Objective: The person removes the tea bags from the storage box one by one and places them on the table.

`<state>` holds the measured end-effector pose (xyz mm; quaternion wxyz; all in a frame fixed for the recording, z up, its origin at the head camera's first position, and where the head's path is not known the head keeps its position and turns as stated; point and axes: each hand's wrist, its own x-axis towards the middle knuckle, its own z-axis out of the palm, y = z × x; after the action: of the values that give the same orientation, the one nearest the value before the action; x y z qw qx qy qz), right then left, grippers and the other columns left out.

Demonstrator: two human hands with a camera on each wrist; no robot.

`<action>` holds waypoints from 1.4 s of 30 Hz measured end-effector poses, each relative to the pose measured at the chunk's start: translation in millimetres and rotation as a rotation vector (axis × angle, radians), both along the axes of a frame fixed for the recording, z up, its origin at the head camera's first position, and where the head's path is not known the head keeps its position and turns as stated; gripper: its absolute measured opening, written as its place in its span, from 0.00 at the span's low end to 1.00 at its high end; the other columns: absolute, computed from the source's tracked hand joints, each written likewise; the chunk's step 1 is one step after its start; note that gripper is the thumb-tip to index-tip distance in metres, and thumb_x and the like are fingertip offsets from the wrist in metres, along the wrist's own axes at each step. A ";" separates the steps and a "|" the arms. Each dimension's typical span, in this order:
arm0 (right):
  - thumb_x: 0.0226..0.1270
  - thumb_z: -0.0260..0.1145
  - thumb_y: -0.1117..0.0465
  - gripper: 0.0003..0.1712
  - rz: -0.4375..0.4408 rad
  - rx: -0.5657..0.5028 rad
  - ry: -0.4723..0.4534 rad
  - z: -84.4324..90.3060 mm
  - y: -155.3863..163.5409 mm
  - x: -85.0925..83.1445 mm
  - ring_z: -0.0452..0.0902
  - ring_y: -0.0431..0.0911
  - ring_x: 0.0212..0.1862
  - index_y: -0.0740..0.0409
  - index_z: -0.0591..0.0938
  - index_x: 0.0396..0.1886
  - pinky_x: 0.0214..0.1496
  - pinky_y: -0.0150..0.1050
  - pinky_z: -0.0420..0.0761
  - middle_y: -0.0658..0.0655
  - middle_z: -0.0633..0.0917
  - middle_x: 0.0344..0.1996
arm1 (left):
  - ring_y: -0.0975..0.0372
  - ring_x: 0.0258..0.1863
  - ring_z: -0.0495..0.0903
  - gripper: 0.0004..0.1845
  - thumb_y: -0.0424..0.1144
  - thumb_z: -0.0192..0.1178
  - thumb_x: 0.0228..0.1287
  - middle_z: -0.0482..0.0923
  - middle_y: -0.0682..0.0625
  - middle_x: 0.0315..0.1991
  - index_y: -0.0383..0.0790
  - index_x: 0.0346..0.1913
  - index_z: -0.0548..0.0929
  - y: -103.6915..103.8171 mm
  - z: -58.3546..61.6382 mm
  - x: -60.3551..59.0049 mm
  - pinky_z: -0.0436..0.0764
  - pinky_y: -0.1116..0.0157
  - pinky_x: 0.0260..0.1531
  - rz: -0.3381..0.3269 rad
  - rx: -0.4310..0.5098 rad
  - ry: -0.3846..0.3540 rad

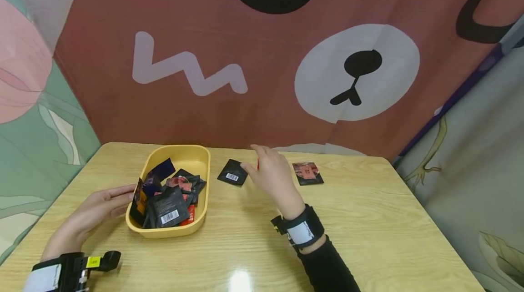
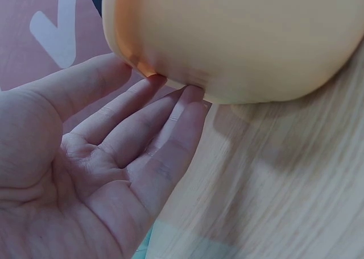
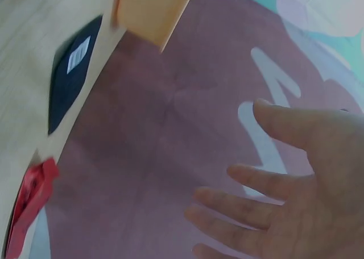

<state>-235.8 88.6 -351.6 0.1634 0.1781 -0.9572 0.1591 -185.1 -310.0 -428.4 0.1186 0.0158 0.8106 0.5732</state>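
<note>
**Steady the tray, then lift the loose packets one at a time**

The left hand (image 1: 100, 208) lies flat on the desk (image 1: 368, 219) with straight fingers, and the left wrist view shows their tips (image 2: 190, 97) touching the outer wall of the yellow tray (image 1: 200, 164). Its grip is wide and holds nothing; it only braces the tray. The tray sits left of centre, heaped with dark packets (image 1: 168, 203), some showing barcodes and some orange or red faces.

The right hand (image 1: 272, 173) hovers above the desk beyond the tray, fingers spread and relaxed, palm empty in the right wrist view (image 3: 301, 196). Just to its left a black packet (image 1: 232, 172) lies flat, barcode up. A red packet (image 3: 31, 199) lies under the hand, nearly hidden from the head camera. A third, printed packet (image 1: 308, 173) lies to its right.

Judging from this, the step in hand is picking up a loose packet with the right hand. The packets are thin and lie flat, so a straight pinch from above would likely slip. A better way is to press a fingertip on one edge, slide or tip it up, then close thumb and forefinger on that edge. The heap already stands above the rim, so a new packet should go toward the emptier far end, with the left fingers kept against the wall so the tray does not skid.
</note>
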 end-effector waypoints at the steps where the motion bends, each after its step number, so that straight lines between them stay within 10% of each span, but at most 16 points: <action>1: 0.66 0.69 0.43 0.36 0.014 -0.001 -0.010 -0.5 -4.5 1.0 0.75 0.55 0.61 0.58 0.75 0.67 0.62 0.53 0.76 0.59 0.79 0.60 | 0.78 0.44 0.77 0.33 0.42 0.51 0.78 0.62 0.27 0.68 0.18 0.71 0.58 -0.7 -0.2 1.1 0.84 0.67 0.46 0.003 0.003 0.000; 25: 0.65 0.65 0.35 0.35 0.295 0.203 -0.067 -20.5 -115.3 41.0 0.73 0.46 0.62 0.48 0.77 0.66 0.65 0.43 0.73 0.49 0.80 0.59 | 0.76 0.45 0.79 0.32 0.40 0.53 0.77 0.70 0.32 0.64 0.16 0.70 0.59 -1.5 -1.0 1.8 0.84 0.67 0.47 0.005 0.062 0.034; 42: 0.54 0.74 0.36 0.40 0.276 0.349 -0.234 -33.6 -166.9 41.6 0.63 0.41 0.70 0.33 0.74 0.68 0.67 0.39 0.69 0.39 0.73 0.66 | 0.76 0.45 0.79 0.33 0.42 0.52 0.78 0.69 0.34 0.65 0.18 0.71 0.59 -1.8 -1.1 1.9 0.84 0.68 0.46 0.011 0.034 0.012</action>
<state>-194.2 -78.3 -385.3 -0.0053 0.3131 -0.9492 0.0318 -183.2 -311.8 -429.5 0.1101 0.0167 0.8016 0.5874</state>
